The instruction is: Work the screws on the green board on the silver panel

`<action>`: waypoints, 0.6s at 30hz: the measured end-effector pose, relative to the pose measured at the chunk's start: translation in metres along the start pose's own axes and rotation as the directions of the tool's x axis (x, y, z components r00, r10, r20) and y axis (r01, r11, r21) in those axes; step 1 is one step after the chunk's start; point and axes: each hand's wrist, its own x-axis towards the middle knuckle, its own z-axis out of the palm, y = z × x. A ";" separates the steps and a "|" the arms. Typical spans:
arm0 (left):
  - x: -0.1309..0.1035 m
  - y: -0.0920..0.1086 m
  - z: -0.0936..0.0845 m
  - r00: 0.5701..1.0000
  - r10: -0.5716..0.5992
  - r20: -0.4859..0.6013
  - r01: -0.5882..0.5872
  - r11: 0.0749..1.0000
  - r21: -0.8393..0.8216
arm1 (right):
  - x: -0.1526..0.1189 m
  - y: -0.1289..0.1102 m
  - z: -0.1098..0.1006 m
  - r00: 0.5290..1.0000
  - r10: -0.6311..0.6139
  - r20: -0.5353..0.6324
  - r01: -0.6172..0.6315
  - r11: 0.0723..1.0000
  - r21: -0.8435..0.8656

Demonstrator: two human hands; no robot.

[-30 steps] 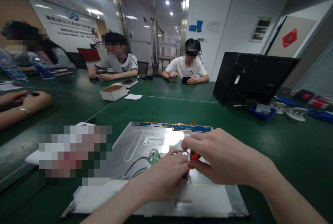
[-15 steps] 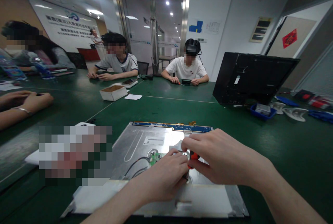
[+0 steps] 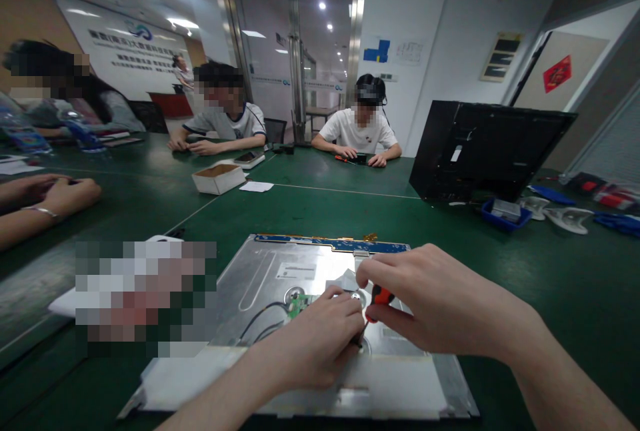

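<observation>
A flat metal-backed display panel lies in front of me, with a blue circuit strip along its far edge. My right hand is closed round the red and black handle of a screwdriver, which leans with its shaft pointing down to the left. The shaft's end is close to the fingertips of my left hand. That hand rests over the panel's middle, fingers curled and pressed together; what they pinch, if anything, is hidden. Beside it a small green circuit board with dark cables shows partly.
A black monitor casing stands at the right, near a blue tray. A white open box sits across the green table. Another person's hands rest at the left. Two people sit opposite; one has a red-handled tool by the hand.
My right hand has shifted slightly right, and the screwdriver handle shows more and leans further right. My left hand stays in place. The person opposite has lowered the red-handled tool to the table.
</observation>
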 end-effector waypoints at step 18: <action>-0.007 -0.001 -0.022 0.990 -0.056 -0.129 0.040 0.992 -0.122 | -0.014 0.011 -0.011 0.981 0.092 -0.169 -0.085 0.995 0.046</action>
